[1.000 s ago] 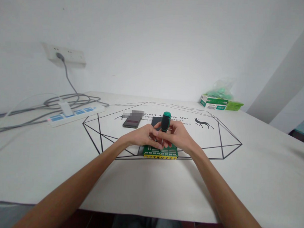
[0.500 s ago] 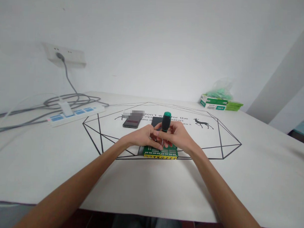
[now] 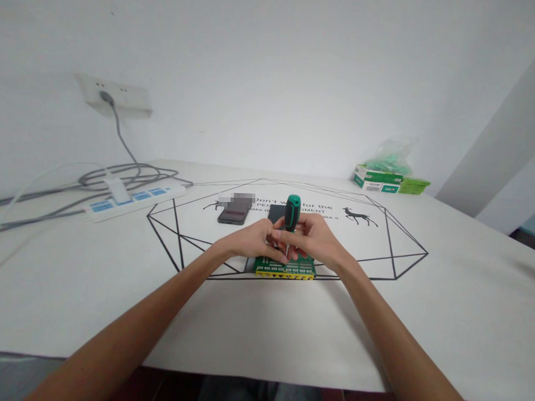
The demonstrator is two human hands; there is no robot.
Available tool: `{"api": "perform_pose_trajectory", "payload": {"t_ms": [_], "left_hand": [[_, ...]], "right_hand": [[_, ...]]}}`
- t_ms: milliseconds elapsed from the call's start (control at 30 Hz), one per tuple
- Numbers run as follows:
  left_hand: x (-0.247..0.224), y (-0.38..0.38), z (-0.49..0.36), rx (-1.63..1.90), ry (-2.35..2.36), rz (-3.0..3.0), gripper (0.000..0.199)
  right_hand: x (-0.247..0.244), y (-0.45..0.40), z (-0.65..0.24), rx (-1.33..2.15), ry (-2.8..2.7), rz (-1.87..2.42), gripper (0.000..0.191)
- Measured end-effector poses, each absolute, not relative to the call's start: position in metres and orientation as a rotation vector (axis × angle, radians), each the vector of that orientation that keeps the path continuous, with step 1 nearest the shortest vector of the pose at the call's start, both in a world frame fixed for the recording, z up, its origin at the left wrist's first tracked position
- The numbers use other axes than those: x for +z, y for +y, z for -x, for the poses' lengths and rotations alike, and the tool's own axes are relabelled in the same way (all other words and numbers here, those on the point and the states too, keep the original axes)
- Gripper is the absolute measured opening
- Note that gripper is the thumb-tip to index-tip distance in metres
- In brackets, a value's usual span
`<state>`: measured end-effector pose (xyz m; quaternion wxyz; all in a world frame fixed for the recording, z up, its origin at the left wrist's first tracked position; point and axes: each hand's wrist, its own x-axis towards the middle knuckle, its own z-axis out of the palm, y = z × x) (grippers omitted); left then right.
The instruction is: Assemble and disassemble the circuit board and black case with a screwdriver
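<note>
A screwdriver [image 3: 293, 213] with a black and green handle stands nearly upright over a green circuit board [image 3: 265, 265] that has a yellow strip along its front edge. My right hand [image 3: 312, 236] is closed around the lower part of the screwdriver. My left hand [image 3: 257, 240] is over the board's left part, its fingers pinched near the screwdriver's shaft; whatever lies between them is too small to make out. The screwdriver's tip is hidden by the fingers. A dark flat object [image 3: 276, 213] shows just behind the hands.
A phone [image 3: 234, 211] lies behind my left hand. On the left are a white power strip [image 3: 136, 202] and coiled grey cables [image 3: 137, 168]. Green and white boxes [image 3: 377, 178] with a plastic bag [image 3: 390, 157] on top stand at the back right of the white table [image 3: 263, 323].
The screwdriver handle has turned a little, showing more of its green marking. Both hands keep their places over the board, and the whole view has shifted very slightly.
</note>
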<state>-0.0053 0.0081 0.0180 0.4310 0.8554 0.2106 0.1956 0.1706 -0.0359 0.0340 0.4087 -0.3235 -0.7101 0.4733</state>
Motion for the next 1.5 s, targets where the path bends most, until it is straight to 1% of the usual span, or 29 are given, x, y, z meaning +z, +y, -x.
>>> {"api": "perform_pose_trajectory", "payload": {"t_ms": [167,300,533,733,867,1167,1367,1500], "left_hand": [[0.0142,0.0099,0.0046,0.512,0.565,-2.152,0.013],[0.0175,0.0090,0.0049,0.470,0.518,-2.140,0.015],[0.0156,0.0081,0.0041,0.508,0.520,-2.115,0.011],[0.0171,0.0080,0.0039,0.494,0.537,-2.134,0.016],[0.0231,0.0055,0.0048,0.424,0.500,-2.149,0.013],[0.0150,0.0077,0.0043,0.498,0.572,-2.144,0.015],[0.0202,0.0060,0.0050,0.424,0.504,-2.158,0.014],[0.0147,0.0090,0.0057,0.465,0.546,-2.150,0.014]], "right_hand": [[0.0350,-0.0358,-0.1709,1.162,-1.795,0.863,0.027],[0.0316,-0.0335,-0.1716,1.177,-1.797,0.821,0.027],[0.0305,-0.0325,-0.1708,1.194,-1.786,0.812,0.029],[0.0311,-0.0341,-0.1707,1.178,-1.778,0.820,0.027],[0.0317,-0.0355,-0.1705,1.171,-1.790,0.813,0.028],[0.0330,-0.0354,-0.1700,1.148,-1.785,0.851,0.029],[0.0322,-0.0356,-0.1699,1.157,-1.789,0.842,0.032],[0.0332,-0.0364,-0.1697,1.147,-1.795,0.863,0.033]]}}
